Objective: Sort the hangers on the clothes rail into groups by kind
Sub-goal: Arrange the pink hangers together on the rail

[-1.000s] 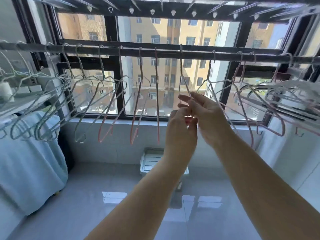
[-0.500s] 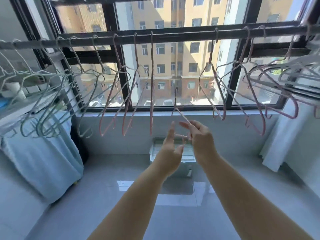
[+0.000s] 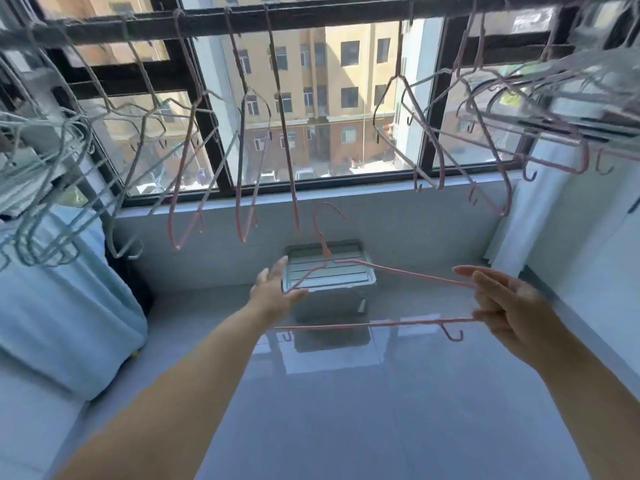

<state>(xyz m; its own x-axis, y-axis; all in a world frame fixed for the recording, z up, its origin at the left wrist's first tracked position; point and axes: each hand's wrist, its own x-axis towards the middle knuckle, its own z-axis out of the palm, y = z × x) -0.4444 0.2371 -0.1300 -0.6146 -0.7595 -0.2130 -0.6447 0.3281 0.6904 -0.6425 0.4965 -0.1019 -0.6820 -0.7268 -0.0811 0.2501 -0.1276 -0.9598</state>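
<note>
Pink hanger (image 3: 398, 270) between left hand (image 3: 273, 293), right hand (image 3: 509, 310)

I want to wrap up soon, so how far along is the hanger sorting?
Partly done: pale hangers are bunched at the left end of the rail, another cluster at the right. In hand: one pink hanger, off the rail, between the left hand and right hand. Left to do: the pink hangers spread along the middle, with a greyer one among them, need grouping.
</note>
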